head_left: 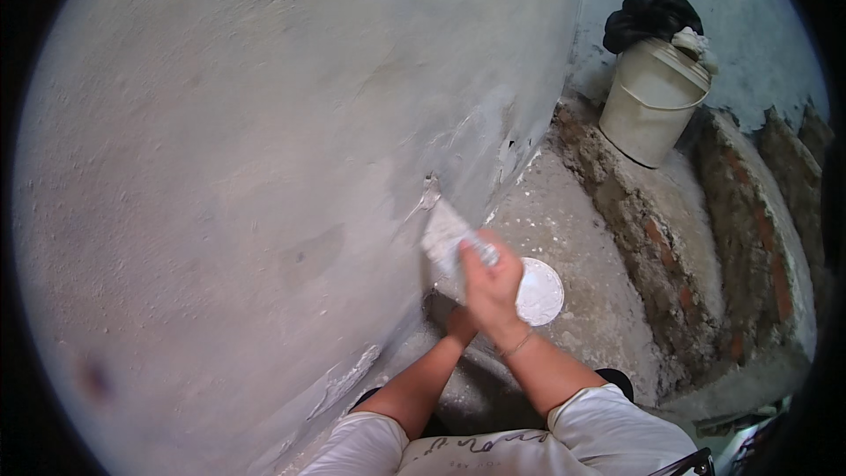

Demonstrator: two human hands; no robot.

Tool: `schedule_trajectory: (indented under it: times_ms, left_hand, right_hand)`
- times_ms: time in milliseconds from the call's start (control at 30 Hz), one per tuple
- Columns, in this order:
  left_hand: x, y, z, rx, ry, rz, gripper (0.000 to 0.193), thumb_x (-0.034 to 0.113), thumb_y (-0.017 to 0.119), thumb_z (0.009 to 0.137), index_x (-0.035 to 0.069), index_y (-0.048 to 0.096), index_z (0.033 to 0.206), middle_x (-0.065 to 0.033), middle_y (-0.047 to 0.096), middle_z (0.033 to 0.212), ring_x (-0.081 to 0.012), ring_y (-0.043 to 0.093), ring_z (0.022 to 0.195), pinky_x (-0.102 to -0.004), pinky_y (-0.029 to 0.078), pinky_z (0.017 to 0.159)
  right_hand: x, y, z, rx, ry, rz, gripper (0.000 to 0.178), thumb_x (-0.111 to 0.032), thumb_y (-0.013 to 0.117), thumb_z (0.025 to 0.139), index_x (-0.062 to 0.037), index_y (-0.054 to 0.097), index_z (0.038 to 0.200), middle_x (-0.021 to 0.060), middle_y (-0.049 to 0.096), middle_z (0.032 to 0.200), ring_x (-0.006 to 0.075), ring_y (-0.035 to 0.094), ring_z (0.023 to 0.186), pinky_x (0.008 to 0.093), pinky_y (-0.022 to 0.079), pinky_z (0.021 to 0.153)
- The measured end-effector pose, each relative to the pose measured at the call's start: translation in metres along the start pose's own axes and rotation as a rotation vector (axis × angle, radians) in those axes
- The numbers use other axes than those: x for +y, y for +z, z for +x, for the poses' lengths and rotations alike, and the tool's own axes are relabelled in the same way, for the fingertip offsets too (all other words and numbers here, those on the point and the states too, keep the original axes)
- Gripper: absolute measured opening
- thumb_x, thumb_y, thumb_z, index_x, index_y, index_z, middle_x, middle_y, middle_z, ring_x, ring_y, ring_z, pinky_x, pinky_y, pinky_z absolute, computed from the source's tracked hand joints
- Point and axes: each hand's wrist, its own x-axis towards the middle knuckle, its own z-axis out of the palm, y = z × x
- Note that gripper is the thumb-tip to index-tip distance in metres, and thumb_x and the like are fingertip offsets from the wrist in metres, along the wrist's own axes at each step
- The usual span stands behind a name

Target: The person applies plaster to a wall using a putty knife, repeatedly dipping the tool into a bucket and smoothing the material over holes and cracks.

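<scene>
1. White shirt (476, 458), lettered at the chest, lower edge of view; both bare forearms reach forward from its sleeves.
2. Right hand (493, 280), thin bracelet (517, 345) at the wrist: fingers closed round the handle of a putty knife, thumb toward the blade.
3. Putty knife (446, 233), broad, whitened blade, slightly blurred; it points up and left, beside the wall, its far end near a small patch. Firm contact cannot be confirmed.
4. Left hand (460, 326), low and partly behind the right wrist; whether its fingers are wide, narrow or holding something cannot be told.
5. Round container (541, 291) of white paste, just right of the right hand, partly covered by it; whether it is held or rests on the floor is unclear.
6. Patch (430, 194) of pale paste on the wall (264, 167), a small dark hollow at its top.
7. Handling note, by judgement: a low blade angle, even pressure and a stroke carried across the hollow onto sound plaster should press paste in and leave thin edges; a steep blade could gouge.
8. Pale pail (652, 110), wire-handled, topped by a black bag (654, 18), on rough steps (740, 238) with exposed brick.
</scene>
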Motion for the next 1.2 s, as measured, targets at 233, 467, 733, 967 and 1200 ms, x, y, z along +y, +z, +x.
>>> schedule_trajectory:
  times_ms: [233, 467, 733, 967, 1200]
  left_hand:
    - [0.060, -0.035, -0.002, -0.169, -0.395, -0.269, 0.034, 0.025, 0.041, 0.092, 0.003, 0.064, 0.105, -0.0281, 0.065, 0.101, -0.0418, 0.063, 0.099, -0.0494, 0.049, 0.086]
    - [-0.024, 0.037, 0.016, -0.004, 0.048, -0.082, 0.033, 0.024, 0.040, 0.092, 0.004, 0.063, 0.104, -0.0270, 0.065, 0.100, -0.0417, 0.064, 0.098, -0.0492, 0.050, 0.086]
    - [0.028, -0.007, 0.007, -0.126, -0.133, 0.011, 0.033, 0.024, 0.040, 0.093, 0.005, 0.061, 0.109, -0.0266, 0.066, 0.098, -0.0413, 0.064, 0.097, -0.0483, 0.050, 0.085]
    - [-0.016, 0.032, 0.017, 0.018, 0.054, -0.111, 0.036, 0.025, 0.039, 0.094, 0.003, 0.061, 0.111, -0.0280, 0.065, 0.100, -0.0418, 0.063, 0.099, -0.0478, 0.049, 0.087]
    - [0.018, 0.010, 0.016, -0.088, -0.159, -0.152, 0.041, 0.032, 0.041, 0.093, 0.000, 0.062, 0.110, -0.0288, 0.065, 0.099, -0.0420, 0.063, 0.099, -0.0466, 0.049, 0.087]
  right_hand:
    - [0.046, -0.024, 0.057, 0.171, 0.144, -0.215, 0.017, -0.012, 0.064, 0.084, 0.0039, 0.067, 0.090, -0.0010, 0.061, 0.070, 0.0083, 0.053, 0.064, 0.0246, 0.044, 0.058]
    - [-0.035, 0.027, -0.003, -0.124, -0.234, -0.098, 0.009, -0.003, 0.061, 0.085, 0.0038, 0.065, 0.089, 0.0023, 0.062, 0.080, 0.0098, 0.055, 0.075, 0.0247, 0.045, 0.066]
    - [0.006, -0.015, 0.064, 0.146, 0.082, -0.447, 0.016, -0.008, 0.063, 0.084, 0.0065, 0.067, 0.089, 0.0050, 0.066, 0.071, 0.0099, 0.056, 0.063, 0.0258, 0.046, 0.057]
    - [-0.053, 0.041, 0.024, 0.020, 0.104, 0.011, 0.015, -0.006, 0.064, 0.083, 0.0063, 0.067, 0.091, 0.0019, 0.064, 0.072, 0.0069, 0.055, 0.063, 0.0230, 0.044, 0.055]
    - [-0.018, -0.021, 0.057, 0.122, 0.221, 0.045, 0.018, -0.006, 0.064, 0.082, 0.0086, 0.066, 0.093, 0.0047, 0.065, 0.071, 0.0079, 0.058, 0.064, 0.0243, 0.046, 0.057]
